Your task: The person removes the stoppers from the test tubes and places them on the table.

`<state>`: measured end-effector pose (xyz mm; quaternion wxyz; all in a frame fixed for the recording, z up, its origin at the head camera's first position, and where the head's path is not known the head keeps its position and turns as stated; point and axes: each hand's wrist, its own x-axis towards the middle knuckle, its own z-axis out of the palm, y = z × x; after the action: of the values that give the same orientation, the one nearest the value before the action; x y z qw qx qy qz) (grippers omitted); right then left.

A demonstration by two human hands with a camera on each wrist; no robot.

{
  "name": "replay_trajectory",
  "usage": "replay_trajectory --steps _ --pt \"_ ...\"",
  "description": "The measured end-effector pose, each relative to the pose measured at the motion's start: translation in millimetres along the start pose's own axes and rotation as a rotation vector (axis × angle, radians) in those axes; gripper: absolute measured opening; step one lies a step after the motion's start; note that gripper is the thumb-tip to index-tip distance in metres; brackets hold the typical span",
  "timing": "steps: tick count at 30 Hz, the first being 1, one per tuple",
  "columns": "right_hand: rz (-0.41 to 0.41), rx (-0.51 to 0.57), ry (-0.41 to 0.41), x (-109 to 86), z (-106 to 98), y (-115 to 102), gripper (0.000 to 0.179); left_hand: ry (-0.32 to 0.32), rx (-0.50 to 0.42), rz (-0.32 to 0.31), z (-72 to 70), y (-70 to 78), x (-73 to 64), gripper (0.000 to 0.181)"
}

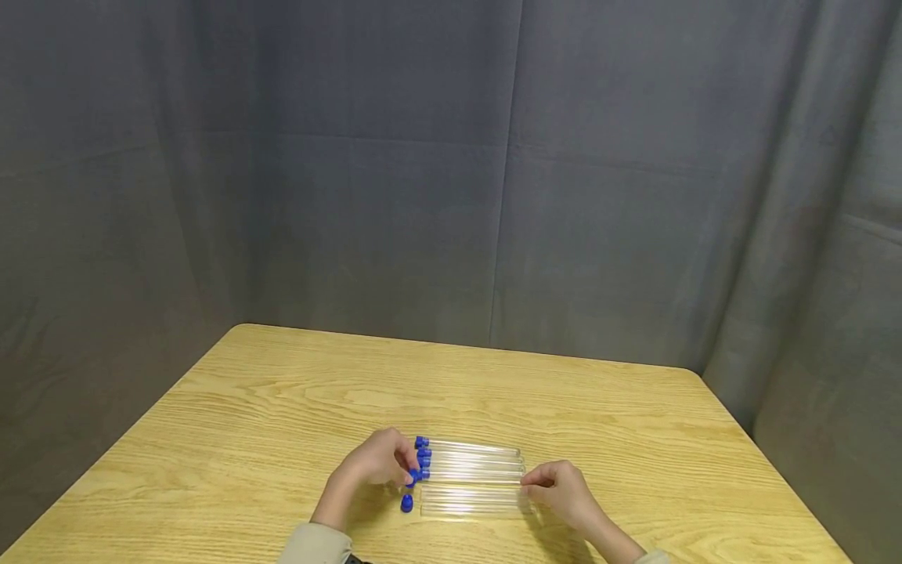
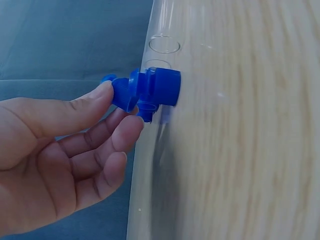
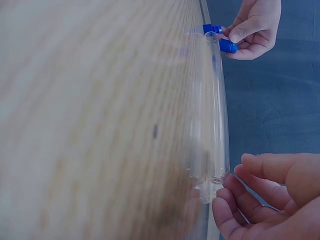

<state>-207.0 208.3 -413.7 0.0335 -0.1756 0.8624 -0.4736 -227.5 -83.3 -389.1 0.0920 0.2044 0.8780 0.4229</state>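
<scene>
My left hand [image 1: 377, 462] pinches a blue stopper [image 2: 122, 95] between thumb and fingers, just over the left end of a row of clear test tubes. A loose blue stopper [image 1: 406, 503] lies on the table nearer to me. Several tubes at the far side, such as a stoppered test tube [image 1: 472, 448], have blue stoppers in their left ends. Closer in lie uncapped test tubes [image 1: 465, 500], with open rims toward my left hand. My right hand [image 1: 560, 493] is at the rounded ends, its fingertips [image 3: 226, 180] right at one tube and its thumb apart from it.
All the tubes lie side by side across the near middle of a wood-grain table [image 1: 282, 407]. Grey curtains [image 1: 395, 196] hang behind the table and along both sides.
</scene>
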Motion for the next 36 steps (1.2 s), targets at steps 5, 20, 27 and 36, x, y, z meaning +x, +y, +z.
replay_trajectory --steps 5,20,27,36 --pt "0.011 0.004 0.001 -0.3 0.7 1.1 0.007 -0.017 0.009 0.0 1.9 -1.9 -0.3 0.015" --pt "0.032 0.03 -0.002 -1.2 0.7 0.6 0.009 -0.039 -0.004 -0.014 4.1 -6.1 0.9 0.013" --pt "0.035 0.024 -0.007 -0.2 -0.1 1.2 0.009 -0.039 0.011 -0.04 5.0 -5.2 0.6 0.015" --pt "0.034 0.033 -0.014 0.1 -1.5 -0.3 0.01 -0.04 0.019 -0.059 4.9 -4.6 -0.3 0.016"
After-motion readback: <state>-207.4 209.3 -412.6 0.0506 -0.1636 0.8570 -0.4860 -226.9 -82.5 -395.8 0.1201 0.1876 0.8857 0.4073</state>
